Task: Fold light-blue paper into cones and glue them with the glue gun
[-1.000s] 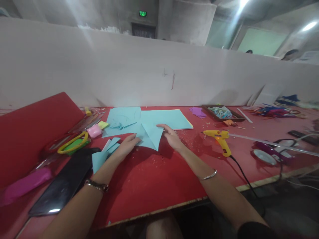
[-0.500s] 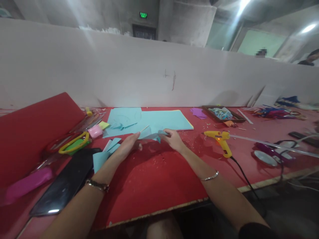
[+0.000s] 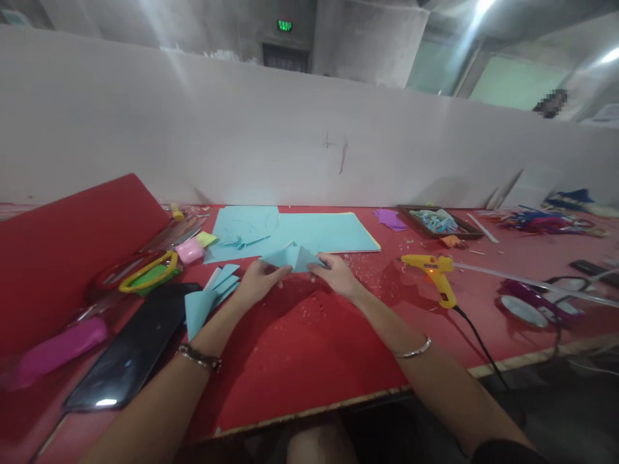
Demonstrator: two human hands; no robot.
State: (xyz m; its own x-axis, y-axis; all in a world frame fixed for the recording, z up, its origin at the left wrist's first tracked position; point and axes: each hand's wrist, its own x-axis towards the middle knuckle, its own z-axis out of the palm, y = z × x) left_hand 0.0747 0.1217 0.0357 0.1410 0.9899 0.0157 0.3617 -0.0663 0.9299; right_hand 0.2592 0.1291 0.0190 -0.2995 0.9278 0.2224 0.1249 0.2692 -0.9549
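Note:
Between my two hands is a folded piece of light blue paper (image 3: pixel 294 258), raised just above the red table. My left hand (image 3: pixel 261 281) grips its left side, thumb laid along the near edge. The right edge is pinched in the fingers of my right hand (image 3: pixel 337 273). A thin pale stick tip shows at the paper's top edge; whether my hand holds it I cannot tell. Behind it lie large light blue sheets (image 3: pixel 329 232), with a small cut blue paper piece (image 3: pixel 238 242) on the left one. Rolled blue papers (image 3: pixel 200 310) rest beside my left forearm.
A yellow glue gun (image 3: pixel 438 274) with a cord lies at the right. Beyond it stand a brown tray (image 3: pixel 467 231) of scraps and purple paper (image 3: pixel 389 220). At the left are a black phone (image 3: pixel 130 351), yellow-handled scissors (image 3: pixel 145 277) and a pink case (image 3: pixel 62 351). A white partition (image 3: pixel 242 142) closes the back.
My left hand has turned so its thumb lies along the paper's front. The paper now shows a peaked, folded shape facing me. The view has shifted slightly.

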